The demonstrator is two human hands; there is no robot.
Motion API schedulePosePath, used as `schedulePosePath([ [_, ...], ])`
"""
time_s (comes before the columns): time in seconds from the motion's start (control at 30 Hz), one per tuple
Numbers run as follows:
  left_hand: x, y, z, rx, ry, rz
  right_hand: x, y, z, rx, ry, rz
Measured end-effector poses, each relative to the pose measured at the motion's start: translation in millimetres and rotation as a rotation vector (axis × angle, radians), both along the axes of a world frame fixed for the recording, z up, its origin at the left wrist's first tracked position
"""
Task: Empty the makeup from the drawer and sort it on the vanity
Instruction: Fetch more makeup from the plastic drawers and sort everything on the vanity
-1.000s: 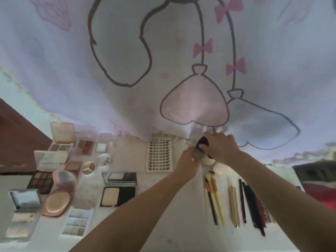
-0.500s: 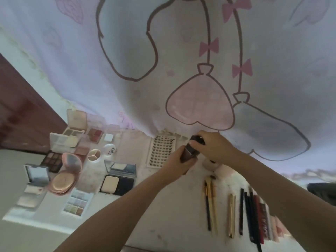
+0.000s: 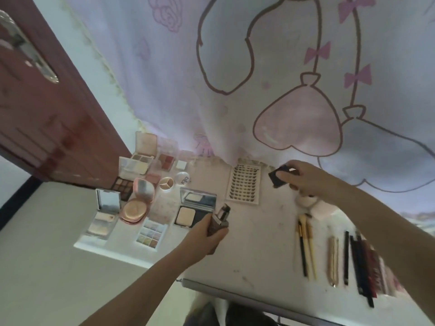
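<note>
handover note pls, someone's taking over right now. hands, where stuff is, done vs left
Left hand grips a brown bottle with its cap off, above the vanity.
Right hand holds the dark cap near the lash tray.
Done: open palettes and compacts grouped at the left, brushes and pencils lined up at the right.
Left: set down bottle and cap. Drawer is not in view, so what remains inside is unknown.

The left hand (image 3: pixel 204 234) hides most of the brown bottle (image 3: pixel 217 223); rightmost pencils (image 3: pixel 379 267) blur.
</note>
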State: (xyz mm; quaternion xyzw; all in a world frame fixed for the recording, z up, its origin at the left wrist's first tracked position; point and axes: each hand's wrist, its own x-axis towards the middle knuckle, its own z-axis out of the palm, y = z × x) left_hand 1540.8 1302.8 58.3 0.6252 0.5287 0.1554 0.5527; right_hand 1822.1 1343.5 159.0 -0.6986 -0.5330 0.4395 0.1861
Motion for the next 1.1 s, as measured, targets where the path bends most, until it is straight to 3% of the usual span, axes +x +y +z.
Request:
schedulePosePath([
  [0.07, 6, 1, 5, 0.002, -0.085, 0.101, -12, -8, -23, -0.092, 0.135, 0.025],
  [0.17, 21, 9, 11, 0.077, -0.116, 0.127, -37, -25, -72, -0.145, 0.247, -0.127],
  [0.27, 25, 17, 5, 0.249, 0.120, 0.163, -48, -40, -111, -0.086, 0.115, -0.269],
  [0.37, 29, 25, -3, 0.295, 0.304, 0.114, -52, -46, -126, -0.044, -0.003, -0.291],
  [0.53, 42, 33, -11, 0.285, 0.312, 0.125, -53, -35, -130, -0.076, 0.279, -0.378],
  [0.73, 59, 34, -19, 0.318, 0.316, 0.196, -70, -27, -149, 0.101, -0.049, -0.222],
  [1.0, 62, 33, -16, 0.356, 0.281, 0.220, -86, -23, -159, 0.129, -0.258, -0.068],
  [1.1, 55, 24, -6, 0.506, 0.316, 0.206, -70, -28, -142, 0.208, -0.316, -0.002],
])
